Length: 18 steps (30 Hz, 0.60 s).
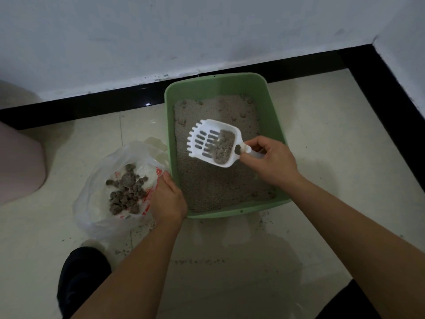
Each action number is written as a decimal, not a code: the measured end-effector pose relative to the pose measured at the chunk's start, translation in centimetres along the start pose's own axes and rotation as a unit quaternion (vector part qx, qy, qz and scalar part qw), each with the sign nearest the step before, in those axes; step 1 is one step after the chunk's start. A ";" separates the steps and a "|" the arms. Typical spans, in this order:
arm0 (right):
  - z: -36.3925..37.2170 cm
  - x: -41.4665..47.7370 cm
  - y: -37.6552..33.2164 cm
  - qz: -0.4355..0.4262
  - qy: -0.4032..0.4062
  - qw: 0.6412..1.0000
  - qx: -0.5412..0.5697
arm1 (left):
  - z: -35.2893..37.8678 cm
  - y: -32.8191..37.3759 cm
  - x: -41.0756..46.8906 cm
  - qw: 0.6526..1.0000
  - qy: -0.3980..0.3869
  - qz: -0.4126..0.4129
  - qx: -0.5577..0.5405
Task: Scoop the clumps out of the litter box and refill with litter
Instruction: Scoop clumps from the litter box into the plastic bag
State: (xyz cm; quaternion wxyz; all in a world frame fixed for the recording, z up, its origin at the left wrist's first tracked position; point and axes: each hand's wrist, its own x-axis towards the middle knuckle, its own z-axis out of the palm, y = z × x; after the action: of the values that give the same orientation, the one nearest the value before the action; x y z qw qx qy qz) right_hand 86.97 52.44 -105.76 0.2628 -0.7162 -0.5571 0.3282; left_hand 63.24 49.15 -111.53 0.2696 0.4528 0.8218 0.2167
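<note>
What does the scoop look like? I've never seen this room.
Find the green litter box on the floor by the wall. Above its grey litter, the right hand grips a white plastic scoop by the handle. Only it has slots and teeth, unlike the soft white bag beside the box.

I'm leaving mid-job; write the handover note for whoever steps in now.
Right hand grips the white scoop over the litter box; it carries litter and a dark clump.
Left hand holds the rim of the plastic bag beside the box.
Done: a pile of clumps lies in the bag.
Left: sift and dump this load, check for more, refill; no fresh litter in view.
</note>
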 end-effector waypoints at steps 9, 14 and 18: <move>-0.4 0.3 -0.1 0.014 0.020 1.000 -0.012 | 0.2 -0.3 0.2 1.000 -0.002 0.004 -0.007; -0.3 0.3 -0.2 0.022 0.007 0.999 -0.038 | 0.2 -0.2 0.3 1.000 0.001 0.006 -0.007; -0.4 0.3 -0.3 0.023 0.004 0.998 -0.056 | 0.2 -0.2 0.3 1.000 0.000 0.008 -0.005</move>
State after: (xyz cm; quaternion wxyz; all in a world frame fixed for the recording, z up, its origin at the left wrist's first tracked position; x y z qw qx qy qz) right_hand 87.15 52.82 -105.38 0.2167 -0.7436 -0.5573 0.2993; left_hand 63.13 49.30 -111.83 0.2702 0.4583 0.8168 0.2229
